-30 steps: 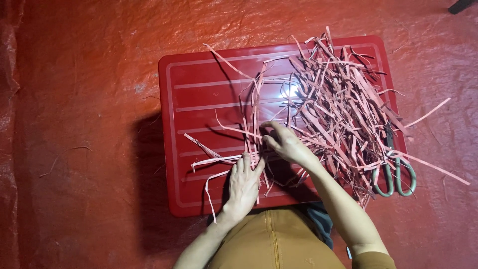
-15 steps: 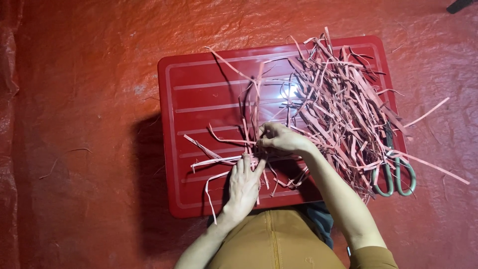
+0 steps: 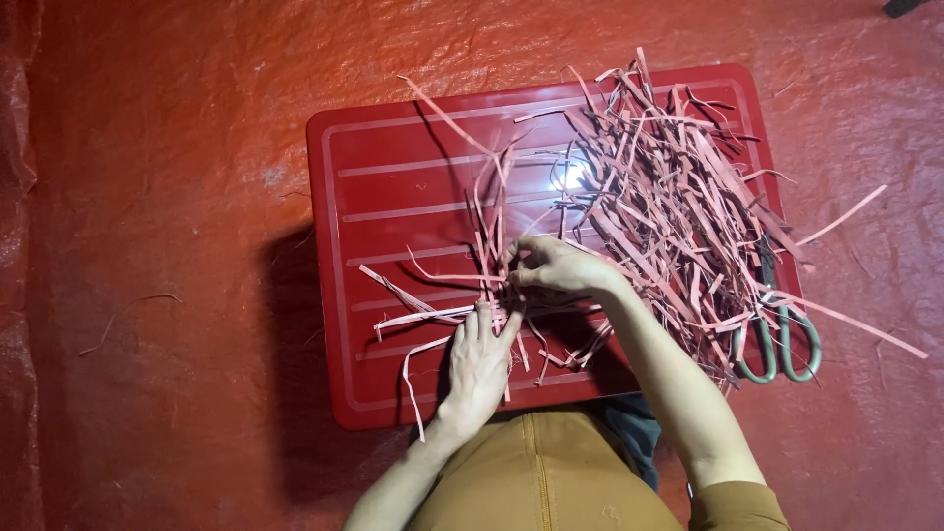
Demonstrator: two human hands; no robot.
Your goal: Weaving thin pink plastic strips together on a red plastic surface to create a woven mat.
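Right hand has a pinch grip on a few thin paper strips near the middle of the red plastic lid. Left hand lies flat just below it, fingers spread, pressing other strips down, not gripping anything. A big loose pile of strips covers the lid's right side, with green-handled scissors at its edge. Red tarp lies all around.

Red crinkled tarp over the whole floor, glossy under overhead light; dark shadow left of the red plastic bench, bright glare on its ribbed top.
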